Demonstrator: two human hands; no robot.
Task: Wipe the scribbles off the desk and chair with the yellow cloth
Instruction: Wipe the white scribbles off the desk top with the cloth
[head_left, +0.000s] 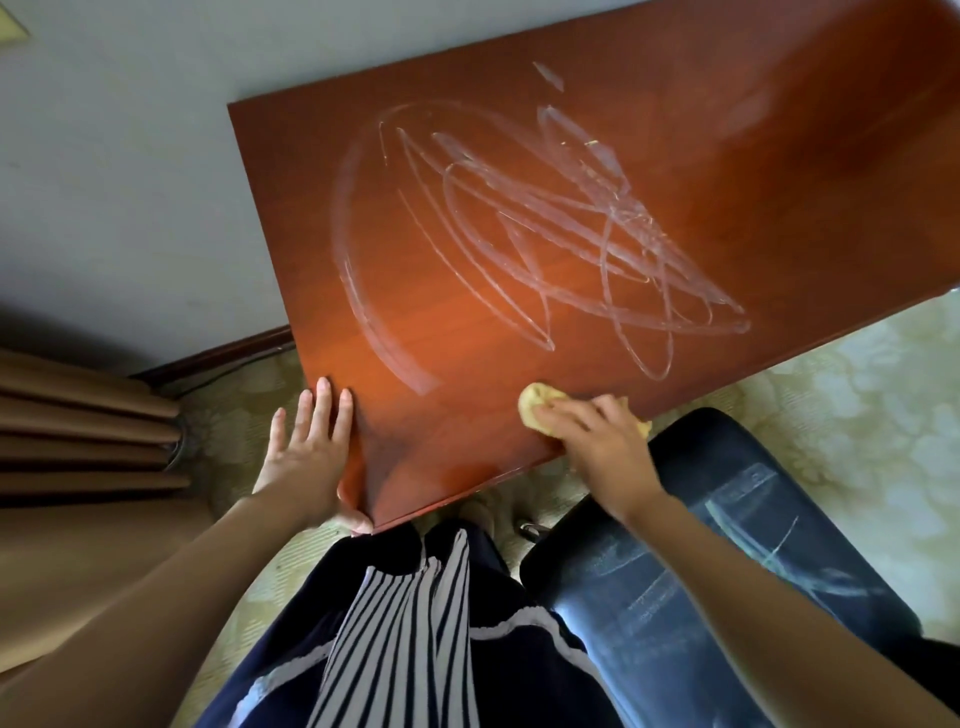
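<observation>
Clothing: nearest my view is a striped top (400, 623) hanging over dark trousers (524, 654) with a pale band, at the bottom middle of the feed.
Left hand (306, 452): I see it laid flat at the near left corner of the surface (779, 130), fingers straight and slightly spread. The fingertips rest on the left edge of the wood and the thumb is tucked down by the corner. It holds nothing.
Right hand (597, 441): it sits on top of the yellow cloth (535, 405), fingers bent over the bunched wad and holding it down on the wood. It is a little blurred, so I cannot make out the thumb clearly.
Yellow cloth: crumpled, on the front edge of the surface, poking out past the fingertips on the left and a bit behind the knuckles on the right.
Scribbles (545, 234): whitish loops and crossing lines fill the middle of the red-brown top, with a broad arc curving down the left side. The lowest loop ends just beyond the cloth, not touching it as far as I can tell.
Chair (649, 597): dark padded seat, right of the person's legs, partly under my right forearm and tucked close to the front edge. Pale chalky streaks (753, 540) run across it.
Surroundings: a brown pleated curtain (78, 441) hangs at the left, a grey wall (130, 182) stands behind the surface with a dark skirting board (223, 353) at its foot, and pale patterned carpet (841, 395) covers the floor.
</observation>
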